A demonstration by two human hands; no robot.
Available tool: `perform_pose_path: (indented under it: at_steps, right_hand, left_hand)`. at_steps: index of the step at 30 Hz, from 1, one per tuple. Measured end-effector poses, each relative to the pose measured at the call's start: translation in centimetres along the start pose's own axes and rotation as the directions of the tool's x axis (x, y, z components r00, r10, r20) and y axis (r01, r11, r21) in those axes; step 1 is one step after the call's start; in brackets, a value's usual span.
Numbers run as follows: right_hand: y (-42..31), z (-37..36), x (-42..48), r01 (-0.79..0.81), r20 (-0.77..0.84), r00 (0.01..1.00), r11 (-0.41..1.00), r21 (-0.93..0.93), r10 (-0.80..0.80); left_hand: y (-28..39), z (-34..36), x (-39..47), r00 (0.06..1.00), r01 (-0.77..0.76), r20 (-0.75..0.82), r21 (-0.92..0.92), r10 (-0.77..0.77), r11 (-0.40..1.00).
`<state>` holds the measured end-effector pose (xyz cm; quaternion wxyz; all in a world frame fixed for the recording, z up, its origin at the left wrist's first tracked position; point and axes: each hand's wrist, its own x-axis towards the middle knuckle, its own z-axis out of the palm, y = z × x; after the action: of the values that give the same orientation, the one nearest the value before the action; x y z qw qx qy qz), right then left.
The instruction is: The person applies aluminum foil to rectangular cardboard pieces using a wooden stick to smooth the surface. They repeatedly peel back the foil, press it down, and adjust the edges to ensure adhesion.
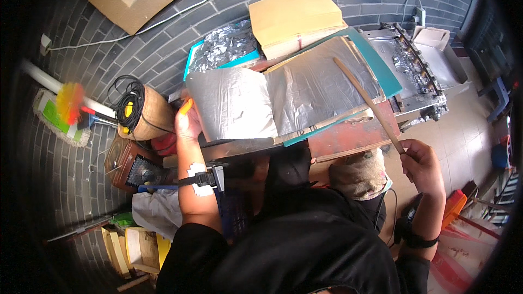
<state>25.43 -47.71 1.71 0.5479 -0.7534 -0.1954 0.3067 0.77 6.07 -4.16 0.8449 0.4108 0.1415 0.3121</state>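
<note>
My left hand [188, 122] holds the left edge of a silvery foil sheet [231, 106], an orange cover on one fingertip. This sheet is curved up and joins, near the middle, a second silvery sheet [318, 85] that lies on a stack of paper sheets over a teal board [378, 67]. My right hand [421, 165] grips the lower end of a thin wooden stick [367, 102]. The stick slants up and left, its far tip over the right-hand foil sheet. Whether the tip touches the foil I cannot tell. Part of my left hand is hidden behind the sheet's edge.
Behind the foil sheets are a stack of yellowish paper [296, 16] and a blue tray [241, 63] of crumpled foil [226, 43]. A metal device [412, 65] stands at the right. A wooden drum-shaped container [153, 114] with coiled black cable stands left. A red board [351, 134] lies under the teal one.
</note>
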Motion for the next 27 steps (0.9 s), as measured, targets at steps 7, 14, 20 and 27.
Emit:
perform_pose_path:
  at_steps: [7, 14, 20, 27]
  right_hand:
    - [-0.5, 0.0, 0.1, -0.041, -0.013, 0.999, 0.999, -0.011, 0.04]
    - [-0.3, 0.4, 0.6, 0.023, -0.029, 0.999, 0.997, -0.074, -0.025]
    - [-1.6, 1.0, 0.8, 0.039, -0.013, 0.999, 0.992, -0.122, -0.041]
    - [-1.5, 1.6, 0.8, 0.001, -0.065, 0.998, 0.991, -0.132, -0.009]
  left_hand:
    - [4.0, -0.1, -2.7, 0.999, -0.028, -0.032, 0.055, 0.029, 0.998]
    - [6.2, 2.0, -0.5, 0.998, -0.044, -0.028, 0.202, 0.05, 0.978]
    - [8.0, 4.1, 0.4, 0.993, -0.083, -0.069, 0.173, 0.096, 0.981]
    - [8.5, 0.0, 0.0, 0.947, -0.073, -0.261, 0.393, 0.187, 0.917]
